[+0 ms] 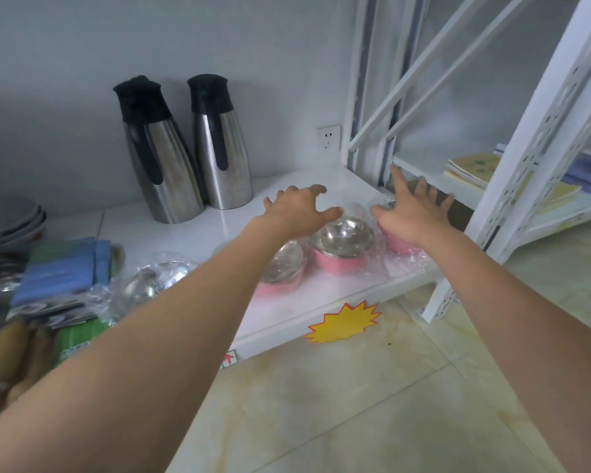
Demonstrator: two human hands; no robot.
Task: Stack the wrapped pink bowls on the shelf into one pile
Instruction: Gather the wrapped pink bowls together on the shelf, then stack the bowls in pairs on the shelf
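Three pink bowls with shiny steel insides, each in clear plastic wrap, sit side by side near the front of the low white shelf [219, 220]. The middle bowl [343, 249] is in full view. My left forearm partly covers the left bowl [282, 268]. The right bowl [398, 245] is mostly hidden under my right hand. My left hand [296, 209] hovers open just above and behind the middle bowl, fingers spread. My right hand [413, 209] is open too, fingers spread over the right bowl; whether it touches the wrap I cannot tell.
Two steel thermos jugs [188, 151] stand at the back of the shelf. Wrapped steel bowls [154, 281], blue cloths [62, 268] and grey plates [11, 220] crowd the left. A white metal rack [512, 172] with notebooks stands on the right. A yellow star sticker [343, 322] marks the shelf's front edge.
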